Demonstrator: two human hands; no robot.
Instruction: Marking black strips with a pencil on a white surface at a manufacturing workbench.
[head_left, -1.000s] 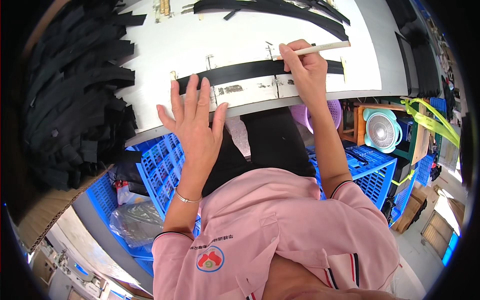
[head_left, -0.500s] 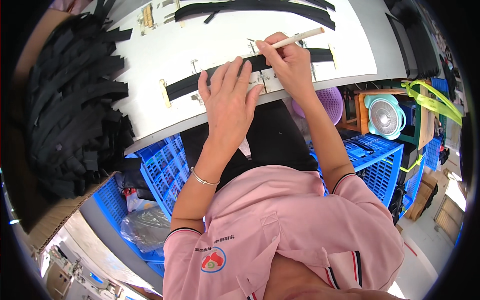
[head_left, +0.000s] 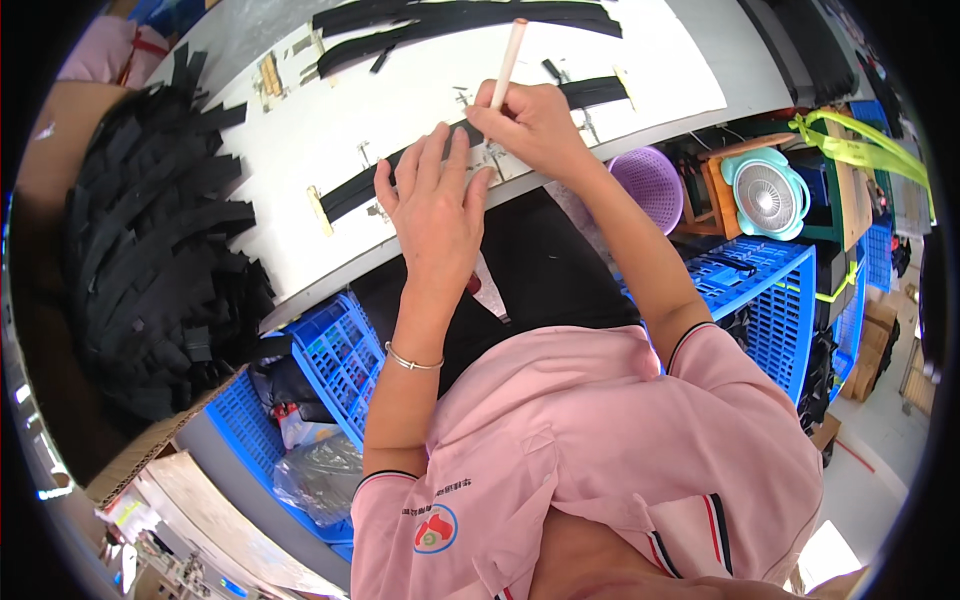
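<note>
A long black fabric strip (head_left: 595, 92) lies across the white work surface (head_left: 675, 65), between small tan blocks at both ends. My left hand (head_left: 437, 205) rests flat on its middle-left part, palm down and fingers spread. To its right, my right hand (head_left: 535, 128) grips a slim white pencil (head_left: 510, 62) with a reddish-brown upper end. The pencil leans steeply, its lower end hidden by my fingers close to the strip. Dark ruled marks show on the surface beside the strip, and a small black piece (head_left: 552, 71) sits behind my right hand.
A carton (head_left: 165, 435) at left holds a big heap of black strips (head_left: 150, 240). More strips (head_left: 470, 14) lie at the far side. Below the table's edge are a purple basket (head_left: 648, 185), a turquoise fan (head_left: 768, 195) and blue crates (head_left: 785, 300).
The pencil has swung from leaning right to pointing steeply away from me. My right hand has shifted slightly nearer the table edge. My left hand stays on the strip; the whole view has shifted.
</note>
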